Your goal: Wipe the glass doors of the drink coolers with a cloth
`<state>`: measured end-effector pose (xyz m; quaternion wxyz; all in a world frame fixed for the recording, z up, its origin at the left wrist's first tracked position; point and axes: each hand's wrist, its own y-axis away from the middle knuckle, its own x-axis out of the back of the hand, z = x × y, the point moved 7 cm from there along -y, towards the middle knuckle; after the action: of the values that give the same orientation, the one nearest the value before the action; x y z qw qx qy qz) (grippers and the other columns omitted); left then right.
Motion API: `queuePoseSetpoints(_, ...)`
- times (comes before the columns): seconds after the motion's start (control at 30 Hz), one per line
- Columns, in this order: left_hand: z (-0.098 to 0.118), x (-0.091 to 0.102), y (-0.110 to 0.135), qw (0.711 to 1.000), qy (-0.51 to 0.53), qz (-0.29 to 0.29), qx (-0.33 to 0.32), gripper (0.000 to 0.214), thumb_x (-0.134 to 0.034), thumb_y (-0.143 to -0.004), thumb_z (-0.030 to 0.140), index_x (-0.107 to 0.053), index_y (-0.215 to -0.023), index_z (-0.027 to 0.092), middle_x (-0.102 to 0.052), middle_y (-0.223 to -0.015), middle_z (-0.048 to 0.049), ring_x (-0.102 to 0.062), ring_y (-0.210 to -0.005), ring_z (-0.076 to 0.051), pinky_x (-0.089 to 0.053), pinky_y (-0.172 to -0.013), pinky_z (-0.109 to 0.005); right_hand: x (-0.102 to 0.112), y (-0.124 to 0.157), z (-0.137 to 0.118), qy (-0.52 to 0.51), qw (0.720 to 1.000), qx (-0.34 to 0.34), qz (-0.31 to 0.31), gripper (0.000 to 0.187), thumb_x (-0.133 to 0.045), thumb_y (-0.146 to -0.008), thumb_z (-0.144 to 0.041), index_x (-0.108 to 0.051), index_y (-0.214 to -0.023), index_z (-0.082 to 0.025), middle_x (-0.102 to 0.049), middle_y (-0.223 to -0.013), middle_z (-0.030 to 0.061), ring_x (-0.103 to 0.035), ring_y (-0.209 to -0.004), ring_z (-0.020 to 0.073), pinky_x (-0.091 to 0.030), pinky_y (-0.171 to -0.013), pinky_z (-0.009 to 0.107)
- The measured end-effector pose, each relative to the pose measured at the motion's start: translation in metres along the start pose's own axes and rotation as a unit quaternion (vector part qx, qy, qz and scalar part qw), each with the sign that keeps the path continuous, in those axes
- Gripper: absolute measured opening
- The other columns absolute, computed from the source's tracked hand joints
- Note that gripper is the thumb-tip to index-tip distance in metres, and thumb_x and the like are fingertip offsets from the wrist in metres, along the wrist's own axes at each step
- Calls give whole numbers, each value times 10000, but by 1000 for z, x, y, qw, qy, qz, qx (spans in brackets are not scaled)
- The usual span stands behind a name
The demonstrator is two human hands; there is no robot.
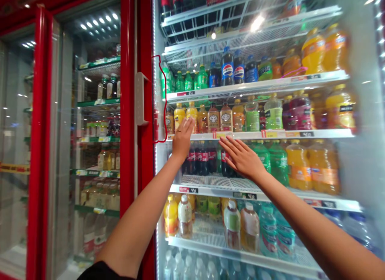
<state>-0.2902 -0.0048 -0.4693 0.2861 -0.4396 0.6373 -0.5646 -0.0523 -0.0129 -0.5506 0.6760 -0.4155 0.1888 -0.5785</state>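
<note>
Red-framed drinks cooler (pixel 40 151) alongside, bottles (pixel 105 159) on green-edged shelves (pixel 98 103)

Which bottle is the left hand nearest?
The yellow-capped orange bottle, third from the left end of the shelf, directly behind the left hand's fingertips; its neighbours stand off to either side.

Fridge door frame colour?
Red; the door frame shows best in the head view.
</note>
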Motion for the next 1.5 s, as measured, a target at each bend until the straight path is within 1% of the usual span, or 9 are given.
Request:
queuePoseSetpoints(0.1, 20, -6, -7, 993, -1, -72, -97, 832, -347, -931, -99, -466, -1653, 296, -516, -1699, -14, -362, -1643, -184, -352, -1359, -428, 0, 0, -1, 6, 1000, 2, -1, 857, -459, -1111, -403, 107, -1742, -280, -277, -1800, 18, -349, -1651, 232, -353, -1332, 466)
queuePoseSetpoints(0.17, 19, -4, -13, 991, 7, -78, -107, 798, -362, -943, -85, -493, -1636, 289, -514, -1702, -9, -369, -1640, -182, -356, -1357, -418, 1, 0, -1, 12, 1000, 3, -2, 864, -462, -1112, -404, 117, -1741, -275, -288, -1795, 22, -358, -1647, 235, -365, -1325, 468)
queuePoseSetpoints(0.4, -1, 1, 2, 994, 24, 65, 84, 817, -346, -983, -43, -394, -1689, 364, -522, -1695, -2, -359, -1649, -229, -311, -1384, -533, 1, -1, -2, 17, 1000, 2, -4, 853, -448, -1120, -398, 125, -1738, -268, -309, -1790, 32, -375, -1640, 236, -360, -1326, 467)
queuePoseSetpoints(0.63, 30, -11, -6, 998, 2, -43, -37, 829, -383, -971, -45, -366, -1703, 343, -487, -1721, 0, -377, -1639, -229, -302, -1386, -507, 1, 0, -2, 22, 1000, 0, -7, 864, -453, -1121, -394, 141, -1735, -269, -290, -1796, 24, -354, -1649, 229, -357, -1328, 463)
queuePoseSetpoints(0.87, 13, -4, -10, 998, -33, 26, 43, 967, -344, -957, -72, -57, -1760, 386, -406, -1766, 0, -341, -1657, -271, -366, -1358, -577, 1, 0, -2, 14, 1000, -1, -5, 843, -436, -1124, -390, 130, -1736, -265, -283, -1798, 27, -363, -1645, 240, -333, -1338, 464)
queuePoseSetpoints(1.03, 42, -18, 9, 991, -49, -37, -120, 920, -329, -976, -65, -57, -1765, 321, -459, -1736, -52, -372, -1642, -255, -379, -1347, -528, 2, 0, -2, 13, 1000, -2, -6, 862, -456, -1119, -383, 138, -1734, -274, -283, -1797, 17, -358, -1647, 233, -343, -1332, 462)
queuePoseSetpoints(1.13, 41, -15, 1, 975, -44, -83, -203, 895, -369, -983, -53, -116, -1763, 308, -468, -1732, -50, -383, -1636, -237, -385, -1346, -499, 2, 0, -2, 17, 1000, -3, -3, 863, -461, -1121, -384, 133, -1735, -263, -293, -1794, 29, -359, -1647, 240, -343, -1331, 463)
queuePoseSetpoints(1.33, 23, -13, -19, 995, -41, -37, -83, 943, -369, -979, -53, -20, -1762, 338, -379, -1780, -45, -315, -1665, -284, -351, -1358, -560, 0, 0, -2, 10, 1000, -5, -5, 878, -472, -1117, -386, 143, -1733, -269, -274, -1798, 25, -342, -1654, 241, -335, -1338, 469)
queuePoseSetpoints(1.5, 36, -19, -3, 979, -36, -69, -189, 880, -365, -1002, -46, -86, -1765, 291, -431, -1754, -56, -327, -1661, -248, -355, -1361, -514, -1, 0, -2, 4, 1000, -6, -7, 895, -484, -1111, -380, 154, -1730, -272, -258, -1803, 25, -334, -1657, 245, -338, -1339, 477)
